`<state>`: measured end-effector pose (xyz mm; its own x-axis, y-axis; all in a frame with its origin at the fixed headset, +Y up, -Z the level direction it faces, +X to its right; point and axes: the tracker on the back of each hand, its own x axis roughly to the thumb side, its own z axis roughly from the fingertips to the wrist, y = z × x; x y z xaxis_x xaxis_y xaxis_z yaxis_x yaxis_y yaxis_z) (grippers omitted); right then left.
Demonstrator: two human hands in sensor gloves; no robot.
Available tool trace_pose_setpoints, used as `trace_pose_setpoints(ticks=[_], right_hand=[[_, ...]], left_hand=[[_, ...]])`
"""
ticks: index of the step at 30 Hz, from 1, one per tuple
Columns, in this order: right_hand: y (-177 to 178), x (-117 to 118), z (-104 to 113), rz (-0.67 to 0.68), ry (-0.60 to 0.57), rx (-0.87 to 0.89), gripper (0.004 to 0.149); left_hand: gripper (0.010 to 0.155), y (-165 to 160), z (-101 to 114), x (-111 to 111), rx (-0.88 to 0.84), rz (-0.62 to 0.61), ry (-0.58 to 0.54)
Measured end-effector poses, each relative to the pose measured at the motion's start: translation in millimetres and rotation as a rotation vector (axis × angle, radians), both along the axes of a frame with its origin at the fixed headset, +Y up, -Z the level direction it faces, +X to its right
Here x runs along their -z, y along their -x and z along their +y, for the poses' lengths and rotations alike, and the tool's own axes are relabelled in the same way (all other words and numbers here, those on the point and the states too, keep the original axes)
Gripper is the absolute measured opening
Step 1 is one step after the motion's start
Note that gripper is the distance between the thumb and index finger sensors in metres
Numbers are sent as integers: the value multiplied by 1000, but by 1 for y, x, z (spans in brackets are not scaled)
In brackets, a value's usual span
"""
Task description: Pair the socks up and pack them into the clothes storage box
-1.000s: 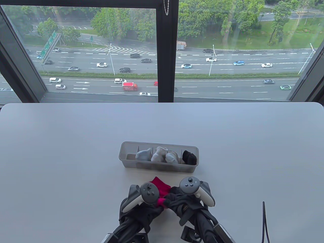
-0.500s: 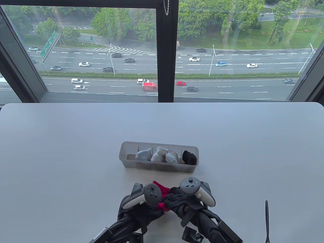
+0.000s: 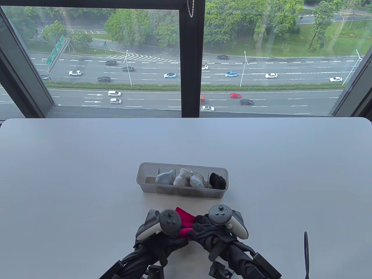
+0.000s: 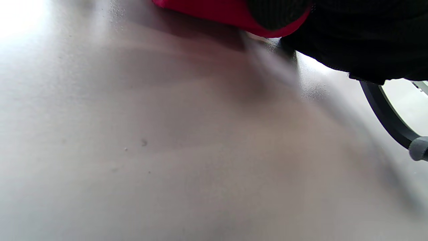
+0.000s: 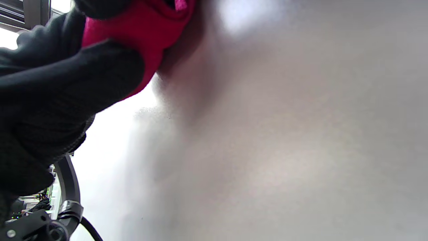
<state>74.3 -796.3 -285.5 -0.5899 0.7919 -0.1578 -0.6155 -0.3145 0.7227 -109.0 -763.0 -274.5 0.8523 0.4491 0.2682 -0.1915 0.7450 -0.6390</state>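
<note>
Gripping the red socks (image 3: 184, 221) from both sides, the left hand (image 3: 165, 241) and the right hand (image 3: 210, 232) meet near the front edge of the white table (image 3: 72, 174), just in front of the clothes storage box (image 3: 182, 180); the left wrist view shows a dark gloved fingertip (image 4: 277, 13) pressed into the red fabric at the top of the frame, so the left hand pinches the socks; the right wrist view shows gloved fingers (image 5: 83, 77) curled around the bright red cloth, so the right hand holds the socks as well; the bundle sits low, at or just above the tabletop, though contact with the surface cannot be told; each hand carries a tracker (image 3: 170, 221) on its back, the two nearly side by side with the red fabric showing between them; the clear box has dividers, its leftmost compartment shows no sock, then come a grey pair (image 3: 165, 177), a white pair (image 3: 181, 176) and a cream pair (image 3: 196, 180), and a black pair (image 3: 218, 180) fills the right end; a window (image 3: 186, 58) behind the table looks out on a road with cars and trees.
</note>
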Motion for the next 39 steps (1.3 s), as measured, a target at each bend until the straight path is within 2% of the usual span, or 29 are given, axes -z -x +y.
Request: trace_pose_setpoints(ticks=[4, 6, 10, 13, 15, 17, 19, 22, 26, 28, 30, 31, 32, 33, 35, 37, 39], right_hand=[[-1, 1, 2, -20, -15, -9, 48], [-1, 1, 1, -26, -5, 3, 60], [-5, 3, 2, -53, 13, 69, 48], [-6, 4, 3, -64, 12, 55, 47], [-6, 3, 3, -74, 11, 53, 48], [-5, 3, 3, -61, 6, 53, 52], [-4, 3, 2, -41, 2, 52, 66], [-5, 4, 5, -64, -2, 69, 52], [-5, 3, 5, -55, -5, 81, 48], [-4, 3, 6, -61, 6, 94, 47], [-3, 3, 7, -53, -8, 88, 49], [-3, 2, 7, -46, -20, 89, 53], [-2, 2, 8, -25, -29, 97, 64], [-2, 2, 9, -22, -34, 99, 62], [-3, 3, 11, -50, -48, 82, 54], [-5, 5, 12, -72, -51, 72, 51], [-7, 4, 11, -85, -47, 85, 51]], left_hand=[[47, -3, 4, -2, 19, -8, -82], [47, -2, 4, -2, 20, -21, -74], [48, -3, 4, -3, 29, -18, -68], [66, -4, 8, -3, 35, -3, -111], [56, -2, 13, -3, -27, 21, -192], [52, 0, 15, -2, -26, 18, -184], [50, 1, 15, -1, -41, -2, -149], [51, -2, 12, -3, -22, -37, -106], [52, -4, 11, -2, 25, -36, -119], [48, -2, 11, -2, 23, -25, -126], [45, -1, 12, -1, 19, -18, -115], [45, -1, 13, -1, 13, -23, -103], [45, 0, 12, -1, -1, -33, -91], [45, 0, 11, -1, -11, -36, -86], [51, 1, 11, -1, -12, -13, -109], [69, 2, 14, -1, 0, 19, -163], [59, 2, 18, -1, -48, 24, -202]])
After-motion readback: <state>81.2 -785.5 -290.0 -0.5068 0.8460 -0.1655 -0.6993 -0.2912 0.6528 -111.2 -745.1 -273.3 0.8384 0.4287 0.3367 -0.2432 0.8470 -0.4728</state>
